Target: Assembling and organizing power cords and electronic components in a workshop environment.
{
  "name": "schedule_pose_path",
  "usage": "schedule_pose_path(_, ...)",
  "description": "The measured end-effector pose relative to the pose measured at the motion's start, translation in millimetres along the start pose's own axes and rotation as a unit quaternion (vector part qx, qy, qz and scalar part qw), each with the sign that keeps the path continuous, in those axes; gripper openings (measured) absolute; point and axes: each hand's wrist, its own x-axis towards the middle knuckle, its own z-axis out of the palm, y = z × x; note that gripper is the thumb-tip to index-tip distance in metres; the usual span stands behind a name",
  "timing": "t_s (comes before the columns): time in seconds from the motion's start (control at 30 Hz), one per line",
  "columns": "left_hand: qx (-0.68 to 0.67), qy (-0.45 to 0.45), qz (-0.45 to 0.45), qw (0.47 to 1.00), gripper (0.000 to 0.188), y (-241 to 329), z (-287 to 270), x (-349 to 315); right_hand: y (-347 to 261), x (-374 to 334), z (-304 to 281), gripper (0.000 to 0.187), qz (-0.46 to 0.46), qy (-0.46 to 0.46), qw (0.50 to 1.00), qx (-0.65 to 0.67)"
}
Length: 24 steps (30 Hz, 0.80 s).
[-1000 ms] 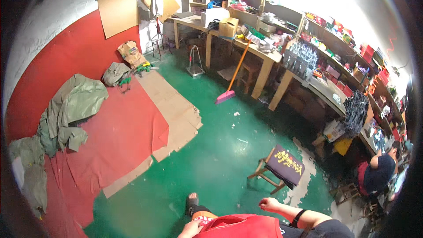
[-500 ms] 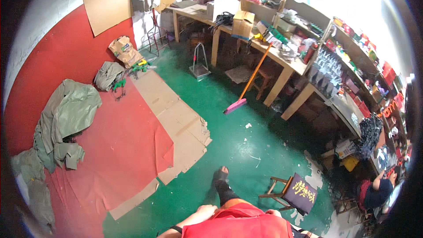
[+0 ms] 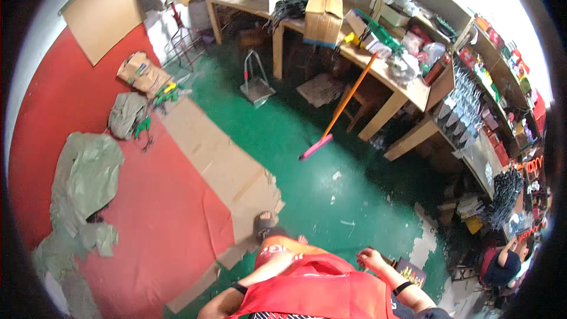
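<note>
My left hand [image 3: 285, 259] lies against the front of my red and orange apron [image 3: 319, 289]; its fingers blend into the cloth and cannot be made out. Out to the right of the apron, my right hand [image 3: 370, 258] hangs in the air with loosely bent fingers and nothing visible in it. Just beneath that arm is a stool with a dark printed cushion [image 3: 411, 272], partly covered by the forearm. One sandalled foot [image 3: 264, 224] of mine is at the edge of the flattened cardboard [image 3: 236, 171].
A red sheet [image 3: 159, 201] covers the floor at left, with crumpled grey-green sheeting [image 3: 88, 171] on it. A broom [image 3: 348, 103] leans on the workbench [image 3: 378, 77]; a dustpan [image 3: 257, 88] stands left of it. Crowded shelves curve along the right. A co-worker [image 3: 505, 266] sits far right.
I have stepped forward, one foot now at the cardboard's edge. My right hand has come out from beside the apron; the cushioned stool has slipped lower and under my arm in view.
</note>
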Motion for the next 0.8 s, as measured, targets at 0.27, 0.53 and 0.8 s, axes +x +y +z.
schedule_pose_path(0.27, 0.013, -0.06, 0.111, 0.992, 0.02, -97, -122, 136, -12, 53, 28, 0.02, 0.029, 0.145, 0.987, -0.059)
schedule_pose_path(0.53, 0.001, -0.166, 0.223, 0.961, 0.02, -116, -199, 228, 37, 58, 68, 0.02, -0.054, 0.3, 0.952, -0.045)
schedule_pose_path(0.8, 0.031, -0.251, 0.28, 0.926, 0.021, -88, -209, 252, 21, 77, 67, 0.019, -0.076, 0.346, 0.935, -0.007)
